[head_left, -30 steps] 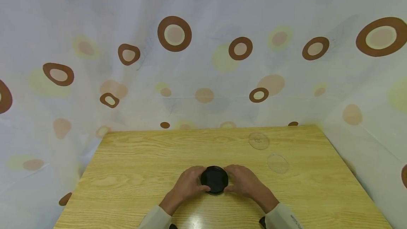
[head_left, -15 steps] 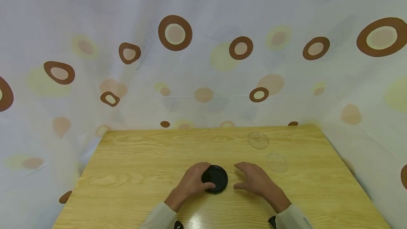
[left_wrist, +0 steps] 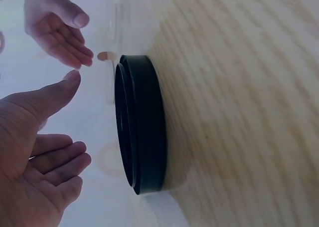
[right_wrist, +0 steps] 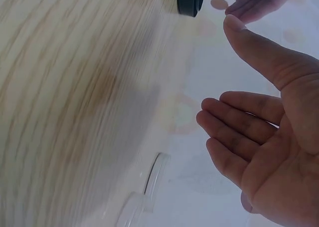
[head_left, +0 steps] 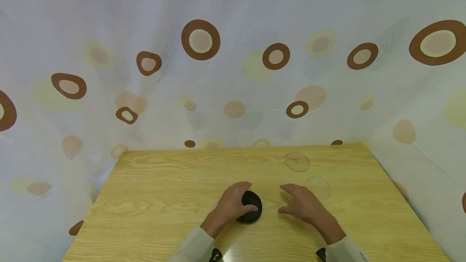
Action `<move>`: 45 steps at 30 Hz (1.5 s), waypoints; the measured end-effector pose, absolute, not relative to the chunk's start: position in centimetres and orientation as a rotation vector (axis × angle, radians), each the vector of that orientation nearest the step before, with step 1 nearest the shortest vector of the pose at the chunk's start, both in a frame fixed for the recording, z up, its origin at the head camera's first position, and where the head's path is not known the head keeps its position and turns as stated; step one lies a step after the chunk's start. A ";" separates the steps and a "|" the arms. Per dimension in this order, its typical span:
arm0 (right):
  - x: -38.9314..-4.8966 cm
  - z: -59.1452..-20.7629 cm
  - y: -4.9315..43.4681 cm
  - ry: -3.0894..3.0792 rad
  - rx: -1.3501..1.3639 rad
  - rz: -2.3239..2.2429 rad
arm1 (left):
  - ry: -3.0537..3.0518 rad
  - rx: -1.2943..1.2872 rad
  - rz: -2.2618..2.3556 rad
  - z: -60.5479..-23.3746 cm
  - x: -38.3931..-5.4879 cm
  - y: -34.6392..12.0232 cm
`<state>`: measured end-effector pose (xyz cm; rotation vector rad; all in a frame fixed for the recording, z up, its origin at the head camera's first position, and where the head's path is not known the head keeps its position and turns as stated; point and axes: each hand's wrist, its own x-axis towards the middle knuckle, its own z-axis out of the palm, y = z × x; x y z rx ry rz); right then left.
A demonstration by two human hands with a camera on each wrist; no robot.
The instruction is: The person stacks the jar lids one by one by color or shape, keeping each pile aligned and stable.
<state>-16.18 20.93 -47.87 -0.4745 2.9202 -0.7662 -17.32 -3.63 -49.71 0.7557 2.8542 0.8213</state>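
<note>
A shallow black round dish (head_left: 257, 201) with a stepped rim lies flat on the wooden table, near the front middle. Over its left side hovers my left hand (head_left: 230, 205), thumb and fingers spread apart. The left wrist view shows this hand above the black dish and apart from it, with nothing in its grasp. My right hand (head_left: 303, 204) is held to the right of the dish, fingers relaxed and palm turned inward. In the right wrist view nothing lies between its thumb and fingers. My left hand covers part of the dish in the head view.
Two clear round discs with low rims lie farther back on the right, one disc (head_left: 297, 162) behind the other disc (head_left: 318, 188). The wooden table (head_left: 164, 189) is bordered by a patterned cloth (head_left: 233, 72) at the back and sides. A faint clear edge shows beside my left hand.
Both hands held the black dish from its two sides at first. My right hand let go and moved right; my left hand loosened and shifted right over the dish, which stays in place.
</note>
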 end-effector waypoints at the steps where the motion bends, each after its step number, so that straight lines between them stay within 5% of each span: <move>1: -16.2 -47.8 21.2 2.918 -0.467 -0.767 | 2.859 0.755 0.819 -49.7 -17.4 -3.4; 45: -21.5 -46.6 30.3 2.942 -0.294 -0.617 | 2.948 0.663 0.707 -49.4 -21.6 5.5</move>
